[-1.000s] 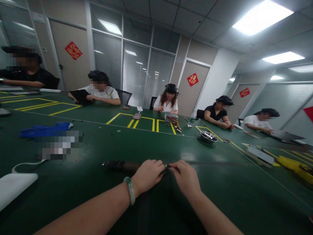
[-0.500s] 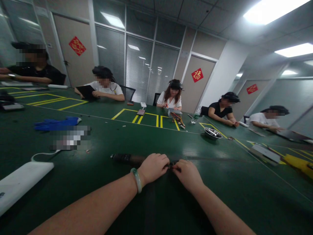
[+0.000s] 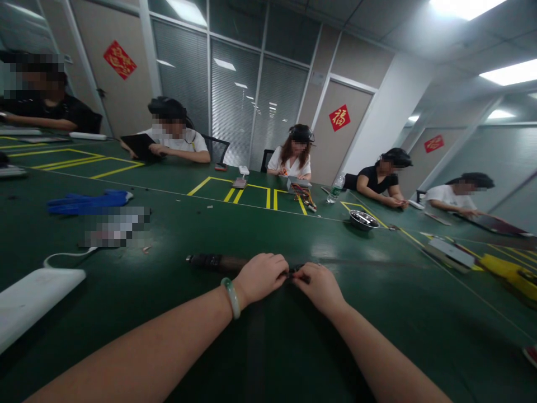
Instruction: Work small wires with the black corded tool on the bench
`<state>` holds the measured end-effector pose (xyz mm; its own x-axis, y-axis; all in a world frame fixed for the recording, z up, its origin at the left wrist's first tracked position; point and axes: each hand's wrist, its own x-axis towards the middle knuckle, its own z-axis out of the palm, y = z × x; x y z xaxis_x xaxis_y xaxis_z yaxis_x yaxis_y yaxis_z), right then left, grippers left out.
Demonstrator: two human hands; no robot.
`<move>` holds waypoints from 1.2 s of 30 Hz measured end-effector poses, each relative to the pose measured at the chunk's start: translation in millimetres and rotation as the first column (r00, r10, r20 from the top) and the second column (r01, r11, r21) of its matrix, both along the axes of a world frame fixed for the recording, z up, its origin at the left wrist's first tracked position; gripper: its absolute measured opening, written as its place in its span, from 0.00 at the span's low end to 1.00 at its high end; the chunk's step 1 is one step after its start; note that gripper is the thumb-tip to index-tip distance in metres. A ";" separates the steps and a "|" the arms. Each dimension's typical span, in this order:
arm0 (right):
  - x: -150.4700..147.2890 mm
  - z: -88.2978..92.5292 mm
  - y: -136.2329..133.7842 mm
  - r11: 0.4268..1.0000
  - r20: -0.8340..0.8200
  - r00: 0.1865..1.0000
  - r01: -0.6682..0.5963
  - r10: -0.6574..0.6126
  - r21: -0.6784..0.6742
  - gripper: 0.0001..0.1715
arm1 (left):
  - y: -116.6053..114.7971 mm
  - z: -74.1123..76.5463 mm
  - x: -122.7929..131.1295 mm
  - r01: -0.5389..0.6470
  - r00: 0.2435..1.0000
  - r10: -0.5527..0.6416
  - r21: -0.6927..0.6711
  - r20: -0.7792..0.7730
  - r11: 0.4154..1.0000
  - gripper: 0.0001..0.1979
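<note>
A long dark cylindrical tool (image 3: 229,263) lies on the green table in front of me, with a small metal tip at its left end and a brownish middle. Over its right part my left hand (image 3: 263,274), with a green-white bangle at the wrist, is closed around the body. Close beside it my right hand (image 3: 321,285) has its fingertips pinched together at the right end of the tool. What exactly lies between those fingers is too small and dark to make out.
To the left are a white power bank (image 3: 37,296) with a cable and a blue glove (image 3: 90,202). Farther off stand a metal bowl (image 3: 363,220), a water bottle (image 3: 336,188) and a box with coloured wires (image 3: 298,183). Several people sit along the far side.
The view has shifted slightly, so objects appear a little higher and more to the left. Both hands keep nearly the same hold on the tool.
</note>
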<state>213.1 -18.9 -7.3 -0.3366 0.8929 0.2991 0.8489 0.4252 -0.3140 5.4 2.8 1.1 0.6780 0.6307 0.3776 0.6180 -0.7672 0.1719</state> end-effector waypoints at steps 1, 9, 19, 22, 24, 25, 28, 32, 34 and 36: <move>0.3 -0.6 0.4 1.000 -0.013 1.000 0.004 -0.004 0.002 0.05 | -0.1 0.2 0.0 -0.002 1.000 0.002 -0.001 -0.003 1.000 0.04; 1.8 0.4 1.0 1.000 -0.044 0.999 -0.015 0.014 -0.024 0.03 | 0.3 -0.9 -1.7 -0.004 1.000 0.004 -0.008 0.005 1.000 0.05; 1.6 3.7 -0.6 0.999 0.068 0.997 -0.025 0.023 0.027 0.02 | 0.8 -1.0 -0.7 0.002 1.000 -0.002 -0.006 -0.003 1.000 0.05; 1.6 4.9 -0.8 0.998 0.126 0.991 -0.058 0.054 0.027 0.02 | 0.5 -1.2 -0.7 -0.007 1.000 0.007 -0.011 0.004 1.000 0.04; 1.7 5.0 -0.8 0.998 0.125 0.991 -0.056 0.052 0.032 0.02 | 0.5 -1.4 -0.9 -0.007 1.000 0.007 -0.007 0.013 1.000 0.04; 1.8 4.8 -0.7 0.998 0.115 0.992 -0.054 0.050 0.035 0.02 | 0.5 -1.5 -0.9 -0.005 1.000 0.005 -0.006 0.017 1.000 0.04; 2.2 3.6 -0.4 0.998 0.080 0.996 -0.053 0.050 0.039 0.03 | 0.7 -1.9 -1.0 0.002 1.000 -0.002 -0.007 0.018 1.000 0.04; 3.3 2.5 -0.1 0.998 0.064 0.997 -0.044 0.042 0.036 0.06 | 1.5 -2.7 -1.5 0.013 1.000 -0.012 -0.007 0.024 1.000 0.04; 4.1 1.5 0.3 0.998 0.065 0.997 -0.052 0.050 0.036 0.06 | 2.1 -3.0 -1.8 0.019 0.999 -0.018 -0.008 0.037 1.000 0.04; 4.7 -0.7 1.2 0.998 0.060 0.997 -0.048 0.045 0.050 0.05 | 2.5 -3.3 -1.9 0.022 0.999 -0.022 -0.012 0.046 1.000 0.03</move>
<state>217.8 -17.7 -7.9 -0.3955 0.8601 0.3221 0.8445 0.4784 -0.2406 3.5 5.3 -2.2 0.6740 0.6209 0.4002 0.5924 -0.7780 0.2094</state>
